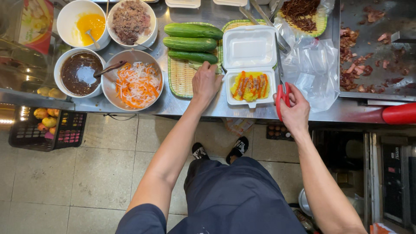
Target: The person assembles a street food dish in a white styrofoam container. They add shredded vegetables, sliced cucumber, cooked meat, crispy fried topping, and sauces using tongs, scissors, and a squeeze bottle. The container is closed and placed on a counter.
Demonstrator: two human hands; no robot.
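Item, food stall desk (195, 108), steel, viewed from above

- Left hand (206, 82): resting on the green woven tray (180, 78), its fingers curling around a small pale-green piece at the near end of the cucumbers (190, 43); what exactly is being pinched is too small to tell
- Right hand (297, 110): gripping red-handled scissors (282, 93), fingers threaded through the loops and closed on them, blades running up along the right edge of the box
- White foam box (250, 65): lying open between the two hands, lid flipped back; the lower half is holding yellow rice with orange and brown strips (250, 86)
- Left of the tray: bowl of shredded carrot and white radish (138, 84), bowl of dark sauce (79, 73), bowl of yellow sauce (84, 24), bowl of minced meat (131, 19)
- Right: clear plastic bags (312, 69), griddle with meat scraps (377, 47)

Step in hand, by judgement: the box is being topped, and cucumber appears to be the piece being fetched. The next move is likely calling for bringing that piece over the box and snipping it with the scissors, keeping the cuts falling inside the rim
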